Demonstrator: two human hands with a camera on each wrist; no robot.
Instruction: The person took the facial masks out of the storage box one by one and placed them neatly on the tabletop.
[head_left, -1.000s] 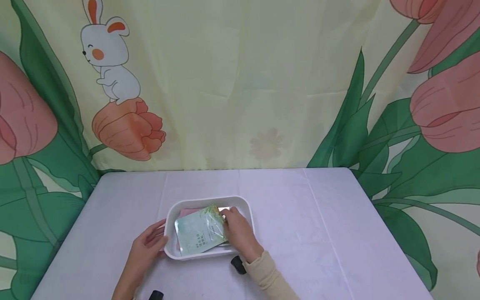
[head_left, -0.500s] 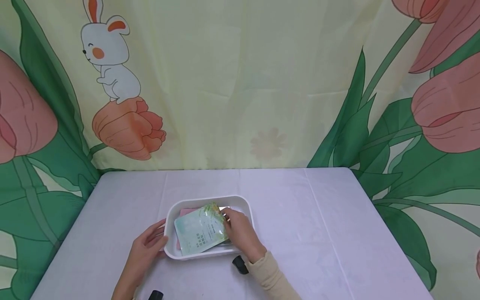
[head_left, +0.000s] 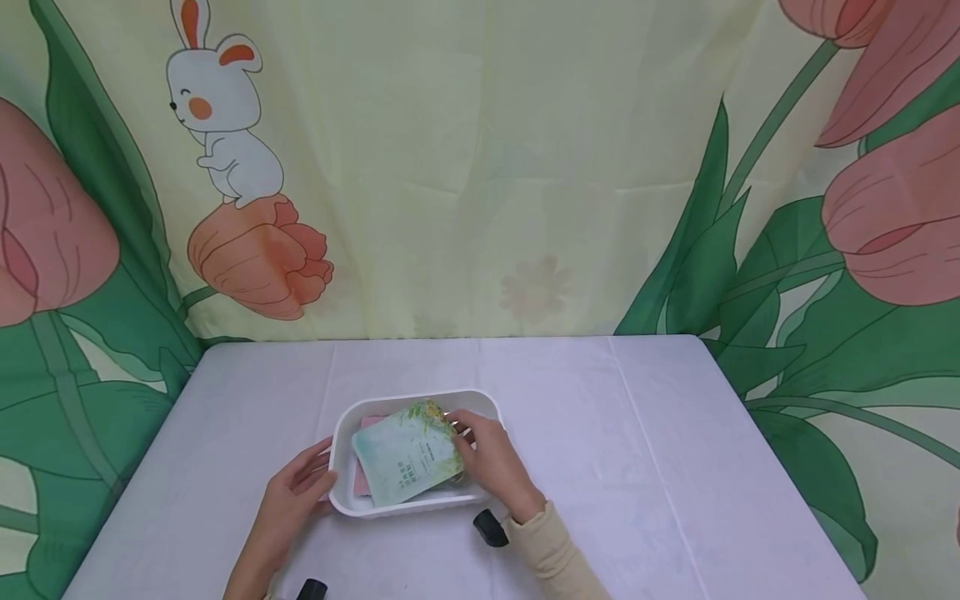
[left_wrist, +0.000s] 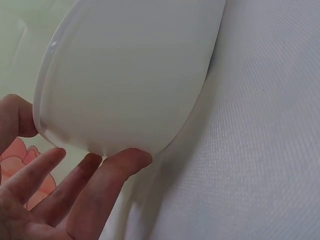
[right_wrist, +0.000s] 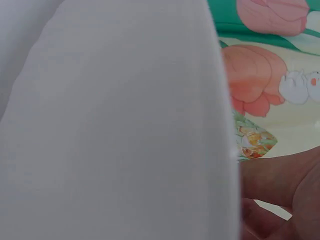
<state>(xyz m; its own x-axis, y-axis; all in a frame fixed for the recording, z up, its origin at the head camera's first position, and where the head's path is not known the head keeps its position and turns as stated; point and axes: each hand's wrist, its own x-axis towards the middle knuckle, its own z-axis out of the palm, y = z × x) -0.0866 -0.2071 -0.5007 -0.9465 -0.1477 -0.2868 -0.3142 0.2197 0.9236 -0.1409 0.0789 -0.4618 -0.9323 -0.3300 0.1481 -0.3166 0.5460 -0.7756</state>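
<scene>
A white plastic tray [head_left: 416, 507] stands on the table. My left hand [head_left: 294, 483] holds its left end; in the left wrist view the fingertips [left_wrist: 137, 156] lie against the white wall and rim. Inside the tray, a flat pale-green sheet mask packet [head_left: 401, 458] with a leafy print lies tilted across a pink flat packet [head_left: 362, 483]. My right hand [head_left: 491, 458] pinches the green packet's right edge, over the tray's right side. The right wrist view shows mostly the tray wall [right_wrist: 120, 120], the packet's printed corner [right_wrist: 256, 142] and part of the hand.
A white cloth covers the table [head_left: 600, 467]. Behind it hangs a curtain [head_left: 480, 167] printed with tulips and a rabbit. A black wrist device [head_left: 491, 528] sits beside the right sleeve [head_left: 555, 554], another black device [head_left: 312, 590] by the left wrist.
My right hand has shifted a little to the right, drawing the green packet slightly right and up. More of the pink packet shows at the left. The left hand stays at the tray's end.
</scene>
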